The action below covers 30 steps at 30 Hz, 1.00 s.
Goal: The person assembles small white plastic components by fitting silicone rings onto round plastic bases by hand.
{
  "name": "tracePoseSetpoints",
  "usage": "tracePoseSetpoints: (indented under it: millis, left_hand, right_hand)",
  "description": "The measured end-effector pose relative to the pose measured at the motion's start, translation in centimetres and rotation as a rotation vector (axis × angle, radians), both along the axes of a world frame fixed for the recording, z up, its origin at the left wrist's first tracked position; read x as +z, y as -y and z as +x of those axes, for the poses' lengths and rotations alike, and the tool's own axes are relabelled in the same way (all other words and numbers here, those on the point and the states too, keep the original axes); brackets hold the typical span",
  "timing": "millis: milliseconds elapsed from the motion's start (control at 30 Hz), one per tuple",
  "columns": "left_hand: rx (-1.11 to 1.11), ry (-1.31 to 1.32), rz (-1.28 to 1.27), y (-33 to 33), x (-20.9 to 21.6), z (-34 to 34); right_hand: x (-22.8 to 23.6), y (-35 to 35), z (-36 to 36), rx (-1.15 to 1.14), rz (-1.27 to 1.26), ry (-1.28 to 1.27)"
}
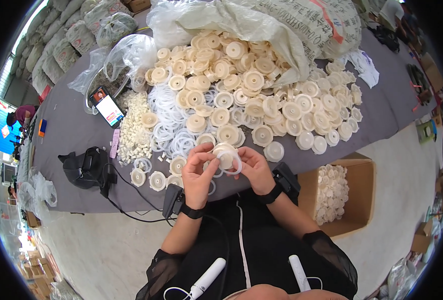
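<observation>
one cream plastic disc (226, 156) sits between my two hands, held just above the near edge of the grey table (76, 131), with its round face turned up toward me. a translucent white ring (235, 167) hangs around its lower right side, touching it, and looks only partly seated, though i cannot tell how far. my left hand (197, 175) grips the disc from the left, thumb and forefinger pinched on its rim; my right hand (252, 169) closes on the ring and the disc's right edge, fingers curled in. the ring lies on the right-hand side, so the right fingers are the nearer to it. beyond the hands, loose rings (169, 120) spread across the table, then the big heap of discs (241, 85) spilling from a woven sack (301, 25). a cardboard box (357, 190) with finished pieces stands well apart to my right.
</observation>
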State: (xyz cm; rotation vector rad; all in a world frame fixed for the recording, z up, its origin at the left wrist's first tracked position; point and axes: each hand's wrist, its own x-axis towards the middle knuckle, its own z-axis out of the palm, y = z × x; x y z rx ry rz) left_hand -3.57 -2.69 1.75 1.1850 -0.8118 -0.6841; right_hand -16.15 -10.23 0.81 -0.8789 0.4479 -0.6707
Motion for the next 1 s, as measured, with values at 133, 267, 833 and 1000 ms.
tracePoseSetpoints:
  millis: [133, 267, 833, 1000]
  left_hand:
    - [0.009, -0.150, -0.020, 0.1, 0.8, -0.5]
    - [0.023, -0.200, -0.010, -0.1, 1.5, -0.7]
    - [-0.284, -0.743, 0.062, -0.3, 0.3, -1.3]
    - [-0.261, -0.819, -0.004, -0.3, -0.8, -1.2]
  right_hand:
    - [-0.3, 0.0, -0.6, 0.028, 0.009, 0.034]
    - [0.2, -0.1, -0.6, 0.088, 0.140, 0.128]
    - [-1.2, -0.6, -0.8, 0.112, 0.110, 0.096]
    - [-1.5, -0.3, -0.7, 0.117, 0.187, 0.039]
